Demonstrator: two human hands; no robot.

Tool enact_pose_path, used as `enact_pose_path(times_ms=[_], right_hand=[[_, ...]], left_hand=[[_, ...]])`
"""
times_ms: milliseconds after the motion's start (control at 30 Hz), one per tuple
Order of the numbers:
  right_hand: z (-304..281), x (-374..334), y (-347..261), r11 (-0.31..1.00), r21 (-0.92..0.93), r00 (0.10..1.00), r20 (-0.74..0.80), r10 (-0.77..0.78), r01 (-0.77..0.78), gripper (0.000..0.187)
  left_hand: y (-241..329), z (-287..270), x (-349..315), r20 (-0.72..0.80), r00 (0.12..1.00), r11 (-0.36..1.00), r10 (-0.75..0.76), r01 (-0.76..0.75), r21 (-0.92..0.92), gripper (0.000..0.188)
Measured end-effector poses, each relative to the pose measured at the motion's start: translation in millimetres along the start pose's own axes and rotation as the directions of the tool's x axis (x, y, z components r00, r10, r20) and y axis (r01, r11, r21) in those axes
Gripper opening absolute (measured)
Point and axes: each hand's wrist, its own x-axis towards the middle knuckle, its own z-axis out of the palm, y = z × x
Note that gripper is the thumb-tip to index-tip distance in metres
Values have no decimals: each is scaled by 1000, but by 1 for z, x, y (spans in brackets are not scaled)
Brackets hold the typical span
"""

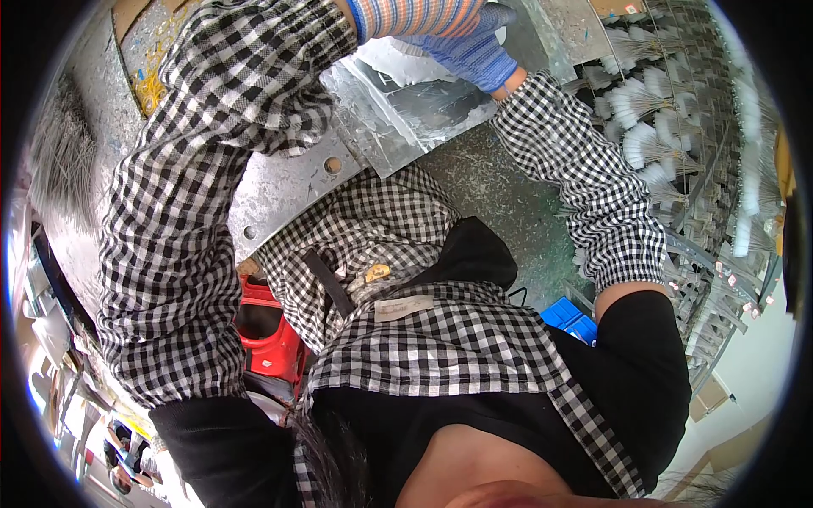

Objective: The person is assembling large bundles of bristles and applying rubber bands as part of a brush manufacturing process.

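My left hand point(415, 17), in an orange and blue striped knit glove, reaches in at the top edge of the view. Against it is my right hand point(478, 61), in a blue knit glove; the two overlap, so the fingers are mostly hidden or cut off. Whether anything is between them I cannot make out. Both are above a grey metal sheet point(457, 110) smeared with white paste point(394, 63). A flat metal plate with round holes point(284, 182) lies at its near left. Black-and-white checked sleeves cover both forearms.
Many white-tufted bristle bundles point(648, 97) hang in rows on the right. Thin grey wires or bristles point(63, 157) lie in a bunch at far left. A red plastic container point(275, 347) and a blue plastic box point(569, 320) stand low near my body. Another person point(123, 478) is at lower left.
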Motion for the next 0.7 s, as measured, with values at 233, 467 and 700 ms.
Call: enact_pose_path(times_ms=[233, 467, 700], right_hand=[[-10, 9, -14, 997, -51, 997, -56, -55, 52, 69], [-18, 27, -8, 989, -105, 985, -121, -121, 109, 71], [-62, 35, -36, 924, 272, 959, 169, 229, -269, 61]], left_hand=[[-1, -3, -3, -12, 1000, 998, 20, -21, -59, 33], [-1, 2, 10, 86, 995, 998, -59, 61, -19, 30], [10, 0, 9, 196, 972, 991, -129, 134, -13, 42]])
